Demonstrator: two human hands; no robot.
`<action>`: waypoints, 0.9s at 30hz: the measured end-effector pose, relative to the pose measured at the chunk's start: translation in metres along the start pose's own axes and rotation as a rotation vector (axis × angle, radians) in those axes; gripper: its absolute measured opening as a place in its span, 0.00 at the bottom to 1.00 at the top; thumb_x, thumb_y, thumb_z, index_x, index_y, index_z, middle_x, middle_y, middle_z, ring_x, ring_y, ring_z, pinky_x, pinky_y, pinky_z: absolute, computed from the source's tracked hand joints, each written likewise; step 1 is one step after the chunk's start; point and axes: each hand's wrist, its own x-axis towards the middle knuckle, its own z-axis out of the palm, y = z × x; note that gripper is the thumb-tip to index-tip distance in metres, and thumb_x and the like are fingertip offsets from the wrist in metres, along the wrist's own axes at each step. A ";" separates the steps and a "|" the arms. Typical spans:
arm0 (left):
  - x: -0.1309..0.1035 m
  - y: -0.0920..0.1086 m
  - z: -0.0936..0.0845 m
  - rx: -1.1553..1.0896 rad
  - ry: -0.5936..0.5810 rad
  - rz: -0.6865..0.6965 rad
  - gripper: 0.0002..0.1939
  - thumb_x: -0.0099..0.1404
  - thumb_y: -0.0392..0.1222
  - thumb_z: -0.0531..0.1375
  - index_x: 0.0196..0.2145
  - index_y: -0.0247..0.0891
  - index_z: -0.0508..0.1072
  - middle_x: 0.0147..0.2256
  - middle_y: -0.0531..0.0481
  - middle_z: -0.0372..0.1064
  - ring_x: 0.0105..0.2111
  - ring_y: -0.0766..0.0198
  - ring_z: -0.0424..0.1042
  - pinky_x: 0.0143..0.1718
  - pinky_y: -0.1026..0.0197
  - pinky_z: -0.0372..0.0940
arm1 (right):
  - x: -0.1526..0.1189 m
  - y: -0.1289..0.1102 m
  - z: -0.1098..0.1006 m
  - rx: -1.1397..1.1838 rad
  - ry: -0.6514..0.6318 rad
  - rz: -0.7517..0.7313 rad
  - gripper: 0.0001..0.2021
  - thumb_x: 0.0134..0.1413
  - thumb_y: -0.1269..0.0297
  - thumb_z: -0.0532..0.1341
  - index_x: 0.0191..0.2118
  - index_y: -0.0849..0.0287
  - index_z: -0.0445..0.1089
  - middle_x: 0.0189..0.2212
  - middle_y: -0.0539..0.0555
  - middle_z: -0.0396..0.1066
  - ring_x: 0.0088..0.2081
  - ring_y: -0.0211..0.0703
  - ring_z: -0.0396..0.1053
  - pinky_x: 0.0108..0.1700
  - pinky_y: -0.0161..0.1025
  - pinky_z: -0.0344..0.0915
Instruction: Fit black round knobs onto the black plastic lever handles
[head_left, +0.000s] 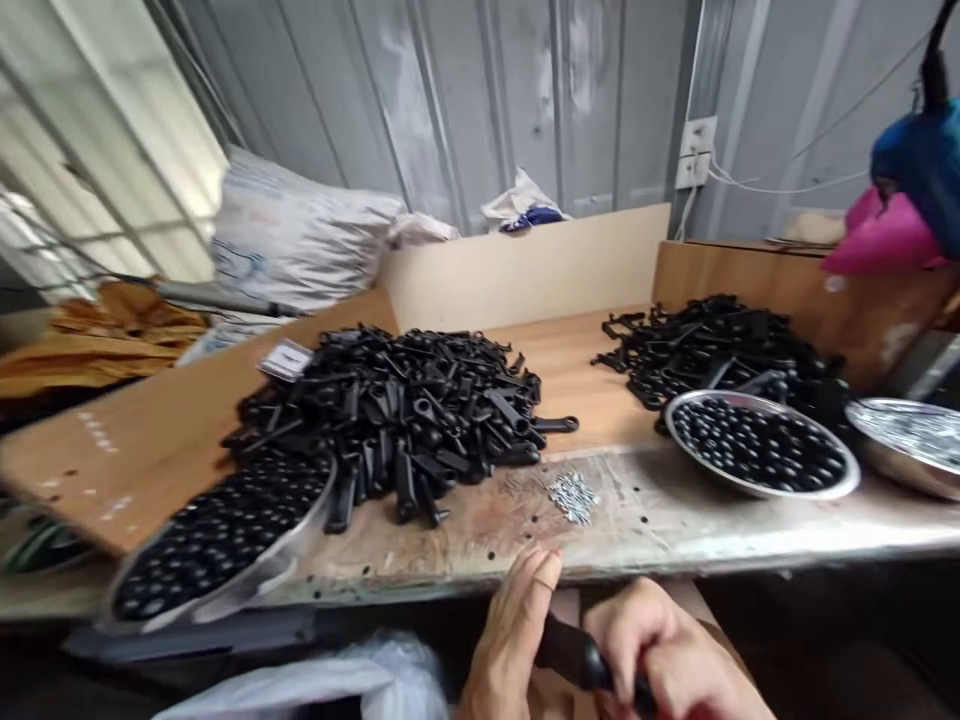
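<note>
Below the table's front edge, my left hand (514, 640) and my right hand (664, 655) grip one black plastic handle (574, 655) between them. On the worn wooden table (660, 520) above them lies a small heap of silver screws (572, 495). A big pile of black handles (405, 410) sits left of centre. At its lower left a metal bowl (277, 570) holds black round knobs (217, 540).
A second pile of black parts (712, 345) lies at the back right, with a metal bowl of black balls (761, 445) and a bowl of silver pieces (911, 435) in front. White sacks (300, 235) and a wooden back board (525, 265) stand behind. A plastic bag (337, 685) sits at my left.
</note>
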 end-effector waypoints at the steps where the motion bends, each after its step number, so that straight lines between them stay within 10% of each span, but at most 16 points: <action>1: 0.000 -0.003 0.002 0.058 -0.027 0.014 0.30 0.47 0.28 0.63 0.48 0.47 0.76 0.49 0.47 0.72 0.54 0.50 0.66 0.59 0.56 0.53 | 0.001 0.006 -0.002 0.148 -0.026 0.042 0.18 0.34 0.49 0.73 0.23 0.61 0.77 0.18 0.53 0.69 0.19 0.35 0.66 0.23 0.29 0.63; 6: 0.005 -0.010 0.004 0.209 -0.342 -0.028 0.17 0.53 0.32 0.59 0.40 0.43 0.79 0.26 0.48 0.75 0.25 0.58 0.73 0.31 0.62 0.67 | 0.000 0.013 -0.007 0.378 -0.090 0.161 0.17 0.37 0.55 0.73 0.27 0.66 0.76 0.23 0.60 0.74 0.16 0.40 0.69 0.14 0.27 0.61; 17: -0.002 -0.021 0.009 0.327 -0.049 -0.047 0.18 0.61 0.38 0.57 0.49 0.40 0.74 0.46 0.48 0.74 0.47 0.56 0.73 0.49 0.64 0.65 | 0.002 0.025 -0.005 0.427 0.143 0.013 0.15 0.41 0.58 0.72 0.30 0.64 0.73 0.14 0.49 0.67 0.12 0.33 0.62 0.12 0.24 0.55; 27: 0.004 -0.026 0.017 0.363 0.120 0.024 0.17 0.54 0.35 0.61 0.43 0.40 0.78 0.39 0.48 0.78 0.38 0.55 0.77 0.39 0.65 0.69 | 0.007 0.027 0.009 0.482 0.245 0.055 0.16 0.38 0.56 0.74 0.29 0.63 0.74 0.12 0.49 0.66 0.10 0.32 0.59 0.10 0.24 0.50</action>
